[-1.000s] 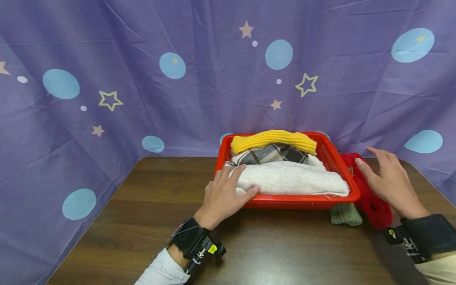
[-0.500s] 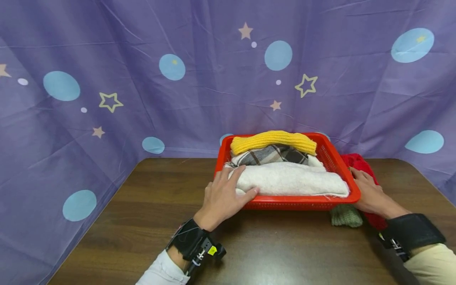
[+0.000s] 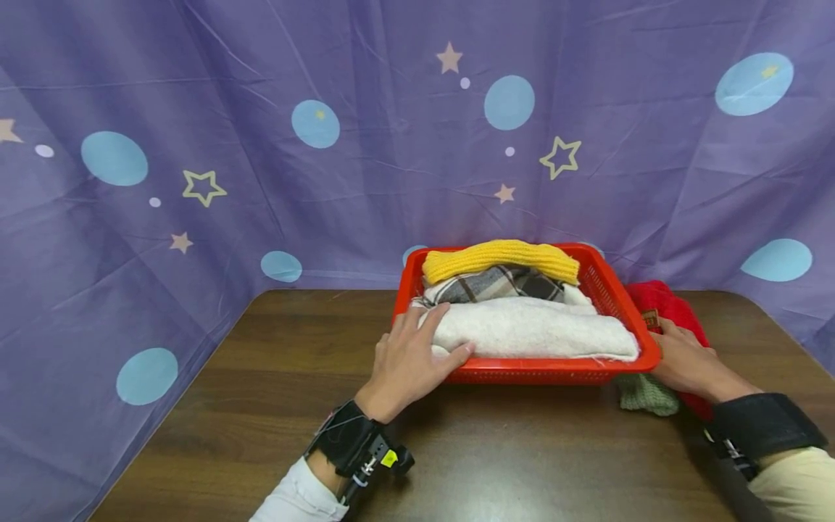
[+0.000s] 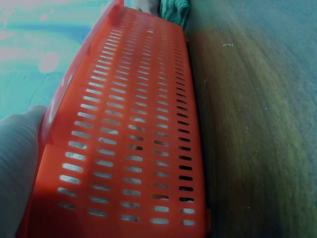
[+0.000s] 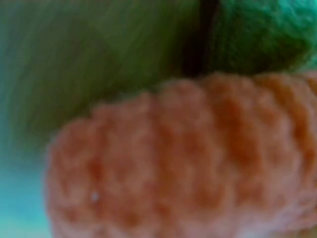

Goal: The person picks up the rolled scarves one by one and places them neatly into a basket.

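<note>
A red plastic basket [image 3: 522, 371] sits on the table with a rolled white fleecy cloth [image 3: 538, 328], a plaid cloth [image 3: 499, 283] and a yellow ribbed knit [image 3: 502, 259] inside. My left hand [image 3: 407, 362] rests over its front left corner, fingers spread on the white cloth and thumb along the front rim. Right of the basket, my right hand [image 3: 691, 362] holds a red knitted roll [image 3: 668, 301] that bears a small brown label; the fingertips are partly hidden. Beside that hand lies a green knit [image 3: 646, 395], partly under the basket's edge. Ribbed red knit [image 5: 183, 158] fills the blurred right wrist view.
The brown wooden table [image 3: 287, 406] extends left and in front of the basket. A purple curtain [image 3: 391, 188] with stars and blue dots hangs close behind. In the left wrist view, the basket's slotted side [image 4: 133, 124] stands on the wood.
My right hand has come down from above the red knitted roll and taken hold of it. Red roll and green knit have shifted slightly right, showing the label. My left hand has stayed put.
</note>
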The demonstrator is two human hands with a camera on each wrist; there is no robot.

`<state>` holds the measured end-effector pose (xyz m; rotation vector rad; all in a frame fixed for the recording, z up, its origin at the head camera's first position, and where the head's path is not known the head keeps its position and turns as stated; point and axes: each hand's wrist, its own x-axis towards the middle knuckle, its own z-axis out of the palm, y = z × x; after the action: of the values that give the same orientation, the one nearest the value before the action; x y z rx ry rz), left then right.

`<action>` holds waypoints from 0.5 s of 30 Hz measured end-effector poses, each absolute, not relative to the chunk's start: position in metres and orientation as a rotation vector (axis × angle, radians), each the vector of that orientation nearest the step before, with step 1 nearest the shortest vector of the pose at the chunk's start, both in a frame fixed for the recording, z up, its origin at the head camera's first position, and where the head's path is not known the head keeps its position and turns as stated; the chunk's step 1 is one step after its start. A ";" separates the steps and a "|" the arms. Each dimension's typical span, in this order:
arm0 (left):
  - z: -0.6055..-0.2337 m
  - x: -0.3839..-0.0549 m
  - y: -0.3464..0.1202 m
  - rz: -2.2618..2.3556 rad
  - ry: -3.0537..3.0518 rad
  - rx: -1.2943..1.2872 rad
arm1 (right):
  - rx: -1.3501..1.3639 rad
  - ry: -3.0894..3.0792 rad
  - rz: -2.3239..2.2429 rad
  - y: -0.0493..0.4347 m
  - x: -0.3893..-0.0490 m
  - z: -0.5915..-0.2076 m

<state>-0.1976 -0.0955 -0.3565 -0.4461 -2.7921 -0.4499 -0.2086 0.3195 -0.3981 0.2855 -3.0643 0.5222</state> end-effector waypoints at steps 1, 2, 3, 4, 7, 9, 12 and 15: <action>-0.356 -0.198 -0.096 -0.451 -2.794 -0.447 | 0.277 -3.079 0.504 0.323 -0.209 -0.398; -0.356 -0.197 -0.096 -0.449 -2.794 -0.447 | 0.270 -3.093 0.497 0.327 -0.208 -0.398; -0.356 -0.197 -0.096 -0.448 -2.791 -0.449 | 0.259 -3.105 0.480 0.332 -0.208 -0.398; -0.356 -0.197 -0.096 -0.446 -2.788 -0.451 | 0.253 -3.114 0.466 0.335 -0.208 -0.398; -0.356 -0.197 -0.097 -0.441 -2.779 -0.453 | 0.266 -3.107 0.423 0.346 -0.208 -0.398; -0.356 -0.197 -0.097 -0.439 -2.778 -0.450 | 0.284 -3.093 0.406 0.350 -0.207 -0.398; -0.356 -0.197 -0.098 -0.441 -2.782 -0.445 | 0.329 -3.053 0.416 0.353 -0.206 -0.398; -0.357 -0.197 -0.098 -0.447 -2.786 -0.447 | 0.338 -3.004 0.468 0.352 -0.203 -0.394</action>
<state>-0.1966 -0.0981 -0.3566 -0.4466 -2.7856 -0.4467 -0.2034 0.3522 -0.3944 0.3384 -3.0035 0.4684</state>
